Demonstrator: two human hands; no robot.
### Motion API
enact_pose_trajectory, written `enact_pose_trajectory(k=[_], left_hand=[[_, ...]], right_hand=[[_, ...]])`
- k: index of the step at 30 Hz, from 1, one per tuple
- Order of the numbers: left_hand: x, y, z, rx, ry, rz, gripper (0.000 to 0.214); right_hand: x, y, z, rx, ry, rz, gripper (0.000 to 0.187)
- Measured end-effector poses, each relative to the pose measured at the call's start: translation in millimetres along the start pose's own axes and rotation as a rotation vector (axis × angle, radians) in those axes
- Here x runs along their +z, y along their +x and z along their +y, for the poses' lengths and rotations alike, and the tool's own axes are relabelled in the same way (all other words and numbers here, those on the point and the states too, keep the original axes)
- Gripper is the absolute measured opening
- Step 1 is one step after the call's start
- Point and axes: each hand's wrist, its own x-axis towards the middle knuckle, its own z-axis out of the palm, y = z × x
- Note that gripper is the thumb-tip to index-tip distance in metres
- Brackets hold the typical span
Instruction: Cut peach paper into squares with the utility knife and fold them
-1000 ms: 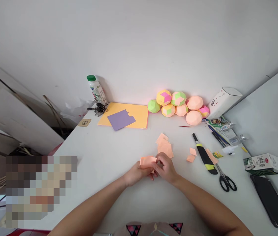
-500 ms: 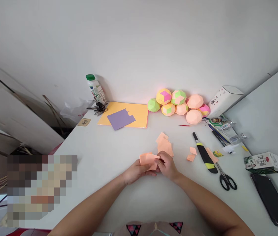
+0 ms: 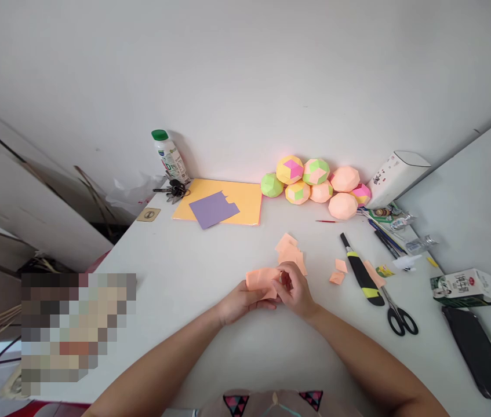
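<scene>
Between my hands is a piece of peach paper [image 3: 261,280], curved and partly folded over. My left hand [image 3: 240,304] grips its left and lower side, the thumb lying across the front. At its right edge, my right hand [image 3: 296,292] pinches the paper between thumb and fingers; some fingertips are hidden behind it. Just beyond my right hand lie peach paper pieces [image 3: 289,250], loosely overlapping on the white table. Several small peach scraps [image 3: 338,272] rest to the right, beside a black and yellow utility knife [image 3: 362,272]. Scissors with black handles [image 3: 402,321] lie past the knife.
Faceted paper balls [image 3: 343,205] are piled against the wall. A purple sheet [image 3: 214,209] lies on orange paper [image 3: 245,200], near a bottle [image 3: 171,159] and keys [image 3: 176,189]. On the right stand a milk carton [image 3: 466,288], a black case [image 3: 482,353] and a white container [image 3: 397,178].
My right hand has shifted up slightly along the paper's right edge, its fingers more curled. The left hand keeps its hold almost unmoved.
</scene>
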Motion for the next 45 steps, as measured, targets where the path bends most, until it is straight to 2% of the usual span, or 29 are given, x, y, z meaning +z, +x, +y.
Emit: enact_pose_trajectory(k=[13, 18, 27, 33, 35, 41, 45], left_hand=[[2.6, 0, 3, -0.028, 0.031, 0.019, 0.042], [-0.7, -1, 1, -0.023, -0.013, 0.022, 0.041], [-7.1, 1, -7, 0.035, -0.118, 0.049, 0.041], [-8.0, 2, -11, 0.020, -0.183, 0.133, 0.042], [-8.3, 2, -11, -0.002, -0.201, 0.176, 0.041], [-5.8, 3, -10, -0.029, -0.236, 0.267, 0.037], [-4.5, 4, -9, -0.049, -0.244, 0.308, 0.038]], right_hand=[[1, -1, 2, 0.000, 0.019, -0.001, 0.012], [1, 0, 3, -0.031, 0.025, 0.025, 0.002], [-3, 5, 2, -0.065, -0.063, 0.070, 0.018], [-3, 5, 0, -0.109, -0.096, 0.038, 0.022], [-4, 5, 0, -0.105, -0.133, 0.070, 0.022], [-17, 15, 11, -0.039, -0.318, 0.300, 0.021], [-21, 19, 25, 0.004, -0.432, 0.334, 0.018]])
